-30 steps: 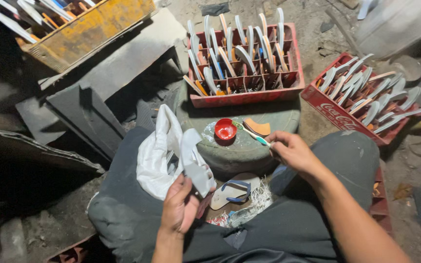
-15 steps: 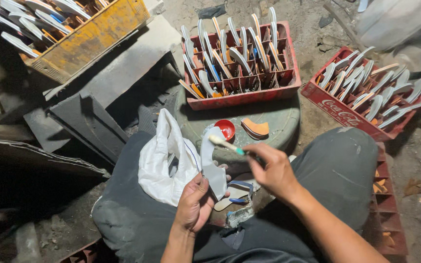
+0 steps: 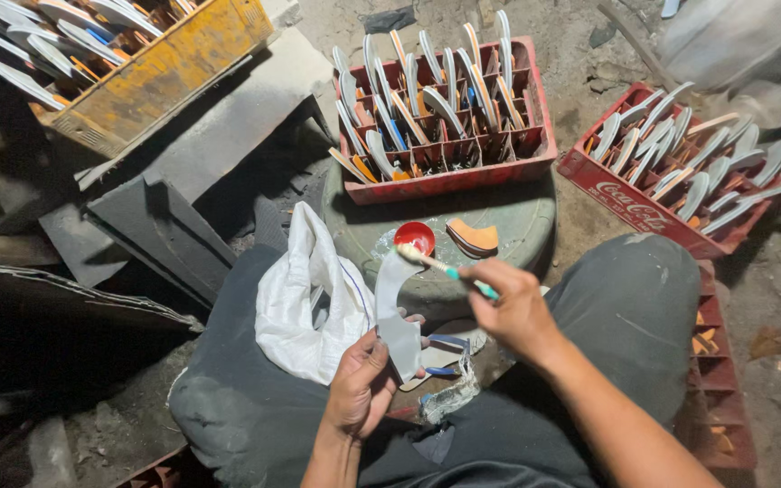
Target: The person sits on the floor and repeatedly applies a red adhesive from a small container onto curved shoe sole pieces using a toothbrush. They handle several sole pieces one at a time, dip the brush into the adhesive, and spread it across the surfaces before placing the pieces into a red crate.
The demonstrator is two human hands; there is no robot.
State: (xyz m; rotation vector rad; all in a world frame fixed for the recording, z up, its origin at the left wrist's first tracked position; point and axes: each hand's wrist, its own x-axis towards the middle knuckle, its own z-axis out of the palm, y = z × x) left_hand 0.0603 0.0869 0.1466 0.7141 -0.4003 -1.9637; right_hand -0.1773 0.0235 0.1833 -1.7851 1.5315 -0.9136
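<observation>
My left hand (image 3: 359, 387) holds a grey curved shoe-sole piece (image 3: 395, 307) upright over my lap. My right hand (image 3: 512, 307) grips a small brush with a teal handle (image 3: 449, 269), its tip touching the top of the grey piece. Just beyond, a small red dish (image 3: 415, 238) and an orange-edged sole piece (image 3: 473, 238) rest on a round green drum top (image 3: 517, 221). A white cloth bag (image 3: 305, 303) lies on my left knee.
A red crate (image 3: 449, 176) full of upright sole pieces stands on the drum's far side. Another red crate (image 3: 630, 203) of them sits at the right, a yellow one (image 3: 160, 77) at the upper left. Dark slabs (image 3: 155, 226) lie at left.
My right hand drew back from the red dish and brought the brush to the grey piece. My left hand lifted that piece slightly higher.
</observation>
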